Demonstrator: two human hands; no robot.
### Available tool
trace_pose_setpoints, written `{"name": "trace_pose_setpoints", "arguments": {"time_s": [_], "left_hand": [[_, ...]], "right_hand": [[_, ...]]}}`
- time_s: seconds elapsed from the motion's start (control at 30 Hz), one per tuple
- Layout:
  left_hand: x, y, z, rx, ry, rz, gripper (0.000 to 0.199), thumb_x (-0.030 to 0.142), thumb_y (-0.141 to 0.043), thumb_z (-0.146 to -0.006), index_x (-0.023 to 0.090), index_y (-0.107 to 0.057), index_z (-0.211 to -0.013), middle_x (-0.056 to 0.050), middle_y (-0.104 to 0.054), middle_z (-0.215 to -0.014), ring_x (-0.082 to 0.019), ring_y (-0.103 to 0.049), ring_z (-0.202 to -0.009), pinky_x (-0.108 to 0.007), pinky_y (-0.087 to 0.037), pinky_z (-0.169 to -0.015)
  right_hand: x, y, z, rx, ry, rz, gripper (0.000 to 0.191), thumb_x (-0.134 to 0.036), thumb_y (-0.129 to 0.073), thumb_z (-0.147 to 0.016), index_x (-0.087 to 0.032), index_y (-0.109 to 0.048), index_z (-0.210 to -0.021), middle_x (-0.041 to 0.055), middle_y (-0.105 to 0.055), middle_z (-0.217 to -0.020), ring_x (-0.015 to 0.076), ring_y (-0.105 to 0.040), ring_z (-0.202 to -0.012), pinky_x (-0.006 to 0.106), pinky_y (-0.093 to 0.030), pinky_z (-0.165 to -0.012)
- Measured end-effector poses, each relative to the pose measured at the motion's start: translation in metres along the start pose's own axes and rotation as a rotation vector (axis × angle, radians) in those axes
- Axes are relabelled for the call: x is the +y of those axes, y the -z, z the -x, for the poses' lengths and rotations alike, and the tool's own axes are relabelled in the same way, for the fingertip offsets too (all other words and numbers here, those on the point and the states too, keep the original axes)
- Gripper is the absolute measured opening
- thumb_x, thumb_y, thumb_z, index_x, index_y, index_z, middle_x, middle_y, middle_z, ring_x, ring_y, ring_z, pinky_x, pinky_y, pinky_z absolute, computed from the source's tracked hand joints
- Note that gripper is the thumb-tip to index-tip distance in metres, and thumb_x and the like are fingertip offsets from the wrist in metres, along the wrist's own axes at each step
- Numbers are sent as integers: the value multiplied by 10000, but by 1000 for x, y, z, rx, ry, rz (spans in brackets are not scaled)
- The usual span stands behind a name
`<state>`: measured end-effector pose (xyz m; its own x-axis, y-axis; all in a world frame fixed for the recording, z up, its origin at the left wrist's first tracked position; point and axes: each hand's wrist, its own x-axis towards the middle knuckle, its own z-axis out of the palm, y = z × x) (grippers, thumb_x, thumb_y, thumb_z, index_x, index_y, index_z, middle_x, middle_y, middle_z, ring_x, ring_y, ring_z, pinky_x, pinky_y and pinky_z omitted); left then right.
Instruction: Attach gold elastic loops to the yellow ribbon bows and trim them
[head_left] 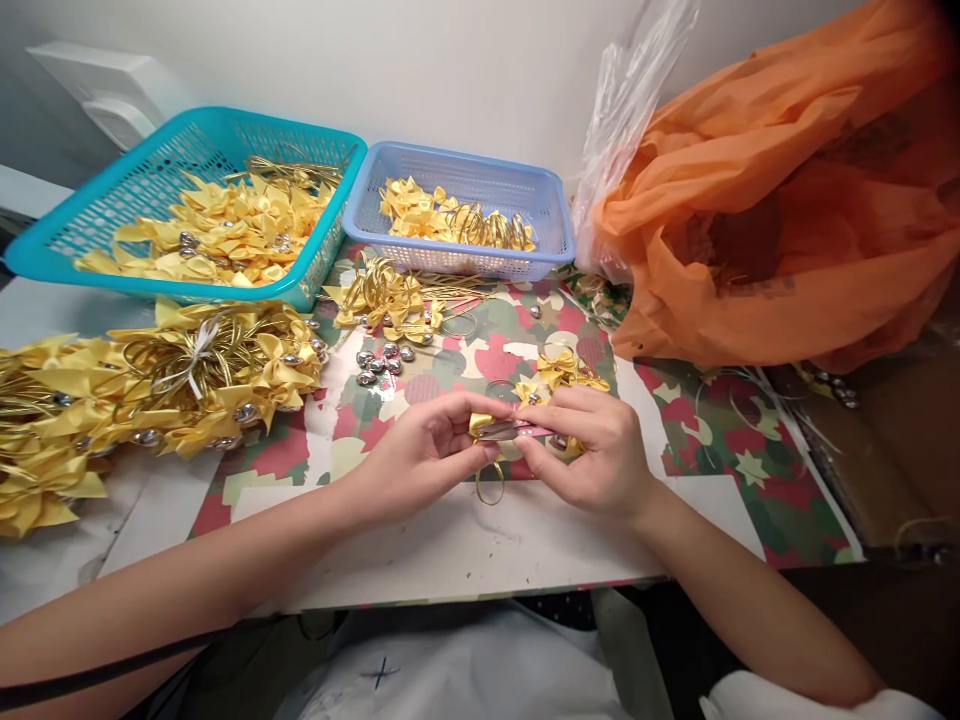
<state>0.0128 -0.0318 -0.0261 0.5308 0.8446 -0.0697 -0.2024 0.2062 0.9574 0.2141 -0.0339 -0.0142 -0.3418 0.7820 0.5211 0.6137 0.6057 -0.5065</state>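
Note:
Above the front of the board, my left hand (pixel 431 450) pinches a yellow ribbon bow (pixel 480 425) between thumb and fingers. A loop of gold cord (pixel 490 485) hangs below it. My right hand (pixel 589 440) is closed around a small pink-and-metal tool (pixel 504 430), its silvery end touching the ribbon; whether it is tweezers or snips I cannot tell. Just behind my right hand lie more yellow bows (pixel 559 372), partly hidden by it. Several silver bells (pixel 386 360) lie loose beyond my left hand, near a pile of bows with gold cords (pixel 394 300).
A teal basket (pixel 330 255) and a blue basket (pixel 457 258) hold yellow bows at the back. Tied bundles of bows (pixel 202 365) lie on the left. An orange bag (pixel 690 270) and a clear plastic bag (pixel 622 120) stand at right. Patterned paper (pixel 765 480) covers the board.

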Motion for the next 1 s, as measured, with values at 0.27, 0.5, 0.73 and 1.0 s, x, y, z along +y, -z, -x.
{"name": "trace_pose_setpoints", "arguments": {"time_s": [0.27, 0.5, 0.73, 1.0], "left_hand": [[-1, 0, 0, -13, -4, 24, 210, 192, -698, -869, 184, -669, -1077, -79, -725, -1071, -178, -709, -973, -303, -585, -851], [0, 2, 1, -5, 19, -39, 241, 229, -692, -874, 182, -636, -1104, -63, -691, -1021, -164, -692, -884, -268, -576, -746], [-1, 4, 1, 11, -15, -51, 240, 181, -679, -875, 197, -609, -1104, -66, -672, -1057, -146, -666, -877, -209, -529, -642], [3, 3, -2, 133, -19, -76, 235, 215, -746, -813, 198, -598, -995, -40, -627, -991, -150, -639, -850, -223, -540, -634]], "right_hand": [[1, 0, 1, -7, -23, -34, 175, -251, -621, -823, -175, -779, -822, 7, -625, -582, 117, -506, -532, 251, -376, -509], [0, -1, 1, -11, -41, -40, 157, -255, -631, -821, -182, -769, -803, -4, -605, -566, 116, -488, -527, 253, -376, -517], [4, 7, -4, -5, -124, -148, 116, -285, -607, -843, -193, -664, -801, -1, -627, -657, 125, -511, -567, 268, -402, -560], [-10, -7, 8, -156, -162, -458, 344, -283, -750, -754, -225, -415, -696, -54, -548, -603, 87, -475, -514, 219, -382, -489]]}}
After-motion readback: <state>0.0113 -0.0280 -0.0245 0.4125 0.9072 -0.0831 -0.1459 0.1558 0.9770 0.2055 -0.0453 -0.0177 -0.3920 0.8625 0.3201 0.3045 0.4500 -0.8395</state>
